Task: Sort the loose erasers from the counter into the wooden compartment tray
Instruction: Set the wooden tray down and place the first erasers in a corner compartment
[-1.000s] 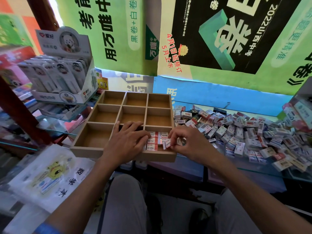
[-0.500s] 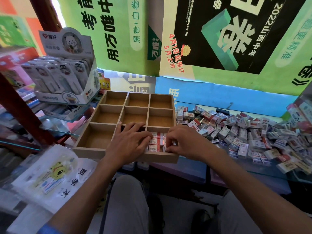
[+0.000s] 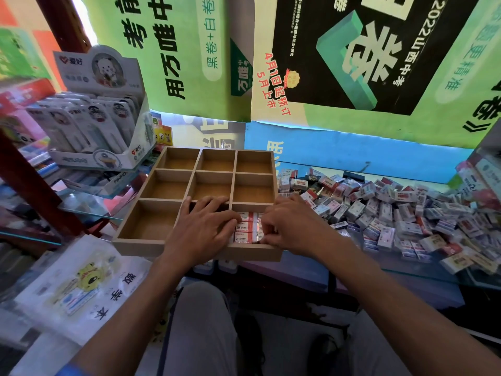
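display box: a cardboard display box (image 3: 103, 109) of carded stationery stood at the far left on a glass shelf, just beside the tray's far left corner.
printed bag: a white printed bag (image 3: 76, 289) lay at the lower left, below the tray's near left corner.
tray: the wooden compartment tray (image 3: 141, 244) sat left of centre, three compartments by three; the far row, the middle row and the near left compartment showed bare wooden floors.
left hand: the left hand (image 3: 200, 229) lay palm down over the near middle compartment, fingers straight and spread, fingertips on the divider wall and against the packed erasers; it gripped nothing.
packed erasers: red and white packed erasers (image 3: 246, 226) lay in neat rows in the near right compartment, between the two hands.
right hand: the right hand (image 3: 290, 226) was over the near right compartment, its fingers curled down onto the packed rows; whether it pinched one eraser or only pressed them could not be told.
loose erasers: a big heap of loose erasers (image 3: 393, 213) covered the glass counter (image 3: 423, 275) to the right of the tray, the nearest ones touching the tray's right wall.
posters: green, black and blue posters (image 3: 352, 63) hung behind everything.
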`<state>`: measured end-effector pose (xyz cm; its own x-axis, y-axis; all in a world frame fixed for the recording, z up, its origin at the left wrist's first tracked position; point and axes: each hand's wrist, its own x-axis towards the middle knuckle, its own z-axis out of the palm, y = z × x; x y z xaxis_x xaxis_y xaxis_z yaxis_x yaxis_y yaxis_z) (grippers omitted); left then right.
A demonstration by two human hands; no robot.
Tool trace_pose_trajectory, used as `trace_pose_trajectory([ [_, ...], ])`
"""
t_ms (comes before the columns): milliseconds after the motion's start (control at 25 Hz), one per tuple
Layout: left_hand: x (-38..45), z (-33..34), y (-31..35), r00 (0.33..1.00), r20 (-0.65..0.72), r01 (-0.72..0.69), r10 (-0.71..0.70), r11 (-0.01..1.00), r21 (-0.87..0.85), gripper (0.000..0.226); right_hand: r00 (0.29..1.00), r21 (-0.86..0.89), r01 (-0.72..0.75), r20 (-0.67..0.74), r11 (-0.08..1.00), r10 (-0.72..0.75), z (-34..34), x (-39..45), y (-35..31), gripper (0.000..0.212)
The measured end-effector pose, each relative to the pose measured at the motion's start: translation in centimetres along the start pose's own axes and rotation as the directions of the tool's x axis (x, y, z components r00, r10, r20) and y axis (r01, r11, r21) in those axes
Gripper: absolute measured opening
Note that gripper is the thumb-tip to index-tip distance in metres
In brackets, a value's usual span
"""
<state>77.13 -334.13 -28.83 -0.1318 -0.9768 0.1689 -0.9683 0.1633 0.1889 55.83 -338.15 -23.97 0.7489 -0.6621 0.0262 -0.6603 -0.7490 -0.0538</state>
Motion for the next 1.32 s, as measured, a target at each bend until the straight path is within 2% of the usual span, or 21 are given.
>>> trace_pose_trajectory([
  [160,-0.1,0.0,0.0,1.0,0.0,0.004,-0.004,1.0,-0.001,0.059,0.996,-0.03,-0.058,0.068,0.998,0.06,-0.1,0.7,-0.4,0.011],
  [320,-0.1,-0.1,0.0,1.0,0.001,0.004,-0.004,1.0,-0.002,0.06,0.994,-0.081,-0.047,0.099,0.996,0.055,-0.5,1.7,-0.6,0.006],
  [360,-0.1,-0.1,0.0,1.0,0.003,0.004,-0.004,1.0,-0.001,0.06,0.994,-0.047,-0.024,0.104,0.999,0.028,-0.4,1.6,-0.3,0.007],
  [440,-0.1,0.0,0.0,1.0,0.006,0.003,-0.003,1.0,0.008,0.06,0.999,0.176,-0.014,0.031,0.984,0.008,0.0,0.9,0.9,0.016],
  [480,-0.1,-0.1,0.0,1.0,0.008,0.003,-0.003,1.0,0.009,0.06,0.994,0.331,-0.055,-0.074,0.942,0.084,0.1,0.6,2.0,0.017],
  [520,-0.1,-0.1,0.0,1.0,0.01,0.006,-0.006,1.0,0.007,0.06,0.951,0.447,-0.128,-0.197,0.885,0.237,0.2,0.5,3.6,0.016],
  [560,-0.1,-0.1,0.1,1.0,0.014,0.009,-0.009,1.0,0.01,0.061,0.858,0.499,-0.232,-0.3,0.835,0.417,0.3,0.5,5.7,0.014],
  [600,-0.1,-0.1,0.1,1.0,0.017,0.011,-0.011,1.0,0.017,0.061,0.747,0.484,-0.362,-0.361,0.797,0.558,0.4,0.5,7.9,0.014],
  [640,-0.1,-0.2,0.2,1.0,0.019,0.011,-0.012,1.0,0.024,0.062,0.672,0.415,-0.497,-0.372,0.762,0.641,0.6,0.5,10.0,0.019],
  [680,0.0,-0.2,0.2,1.0,0.018,0.013,-0.014,1.0,0.024,0.062,0.65,0.318,-0.602,-0.339,0.733,0.68,0.9,0.5,11.9,0.026],
  [760,-0.1,-0.3,0.3,1.0,0.018,0.024,-0.024,1.0,0.01,0.064,0.698,0.116,-0.675,-0.222,0.729,0.681,1.9,0.6,14.4,0.035],
  [840,-0.1,-0.2,0.2,1.0,0.019,0.025,-0.025,1.0,0.006,0.064,0.757,-0.014,-0.643,-0.159,0.765,0.633,3.1,0.8,15.6,0.035],
  [960,-0.1,-0.2,0.2,1.0,0.017,0.013,-0.013,1.0,0.015,0.059,0.764,-0.02,-0.616,-0.256,0.787,0.592,3.9,1.1,16.3,0.031],
  [1000,-0.1,-0.3,0.2,1.0,0.019,0.013,-0.014,1.0,0.015,0.058,0.749,0.02,-0.607,-0.32,0.794,0.58,3.9,1.2,16.2,0.029],
  [1080,-0.1,-0.3,0.2,1.0,0.021,0.012,-0.012,1.0,0.015,0.058,0.694,0.221,-0.527,-0.446,0.821,0.566,2.9,0.8,15.1,0.023],
  [1160,-0.1,-0.3,0.2,1.0,0.028,0.014,-0.015,1.0,0.019,0.06,0.658,0.488,-0.342,-0.486,0.803,0.575,1.0,0.1,12.2,0.02],
  [1200,0.0,-0.3,0.2,0.999,0.033,0.014,-0.015,1.0,0.02,0.061,0.696,0.586,-0.235,-0.455,0.776,0.555,-0.2,-0.4,10.0,0.018],
  [1240,0.0,-0.3,0.2,0.999,0.034,0.014,-0.014,1.0,0.02,0.062,0.77,0.645,-0.15,-0.4,0.749,0.498,-1.0,-0.8,7.5,0.019],
  [1320,0.0,-0.2,0.1,1.0,0.026,0.009,-0.01,1.0,0.019,0.06,0.917,0.637,-0.055,-0.272,0.769,0.291,-1.4,-1.1,2.9,0.022],
])
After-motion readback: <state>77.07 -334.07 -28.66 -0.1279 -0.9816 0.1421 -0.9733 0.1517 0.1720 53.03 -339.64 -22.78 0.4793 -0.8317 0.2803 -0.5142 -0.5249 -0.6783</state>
